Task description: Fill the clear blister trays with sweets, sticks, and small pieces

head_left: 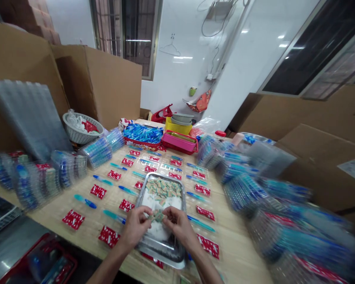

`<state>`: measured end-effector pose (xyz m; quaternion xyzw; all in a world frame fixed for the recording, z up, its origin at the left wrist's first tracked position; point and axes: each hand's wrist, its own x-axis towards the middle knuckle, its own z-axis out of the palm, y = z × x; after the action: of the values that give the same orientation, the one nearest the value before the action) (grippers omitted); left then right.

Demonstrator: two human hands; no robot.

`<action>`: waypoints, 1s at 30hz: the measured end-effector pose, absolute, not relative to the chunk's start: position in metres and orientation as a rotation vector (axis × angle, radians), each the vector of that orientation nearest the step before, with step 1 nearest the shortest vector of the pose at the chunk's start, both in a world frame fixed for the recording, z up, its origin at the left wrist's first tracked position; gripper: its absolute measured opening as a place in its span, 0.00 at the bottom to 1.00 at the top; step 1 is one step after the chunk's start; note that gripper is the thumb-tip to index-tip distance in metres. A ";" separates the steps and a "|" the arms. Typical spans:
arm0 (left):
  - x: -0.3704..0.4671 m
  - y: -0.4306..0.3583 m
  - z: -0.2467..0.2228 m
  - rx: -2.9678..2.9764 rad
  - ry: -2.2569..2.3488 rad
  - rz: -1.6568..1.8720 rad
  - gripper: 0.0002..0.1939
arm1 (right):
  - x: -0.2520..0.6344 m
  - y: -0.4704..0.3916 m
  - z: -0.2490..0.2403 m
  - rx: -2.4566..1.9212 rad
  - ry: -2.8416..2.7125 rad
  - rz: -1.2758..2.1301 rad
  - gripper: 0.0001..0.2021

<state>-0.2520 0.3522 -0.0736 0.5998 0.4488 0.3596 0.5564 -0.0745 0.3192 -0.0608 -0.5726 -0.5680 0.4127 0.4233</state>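
Small green-and-tan pieces [157, 215] are pinched between the fingertips of the left hand [138, 224] and right hand [176, 223], thumbs close against forefingers, right above the shiny metal tray [184, 205]! Beneath them lies a powdery-looking white layer [159, 233], with squarish chips [164, 187] heaped at the far end, and all around, glossy red patterned packets [73, 219] and slim blue pens [127, 190] dot the pale wooden table [236, 244].
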 end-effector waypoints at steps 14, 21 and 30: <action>-0.239 0.349 -0.068 1.179 0.986 0.810 0.08 | -0.069 0.306 -0.054 -1.447 -1.518 0.969 0.02; -0.232 0.340 -0.055 1.008 0.950 0.876 0.11 | -0.068 0.300 -0.062 -1.340 -1.177 1.122 0.12; -0.245 0.338 -0.067 1.090 1.014 0.912 0.10 | -0.062 0.302 -0.066 -1.481 -1.201 0.856 0.06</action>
<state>-0.2451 0.3383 -0.0668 0.4784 0.4449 0.4002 0.6426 -0.0616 0.3019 -0.0664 -0.6129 -0.4970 0.3542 0.5019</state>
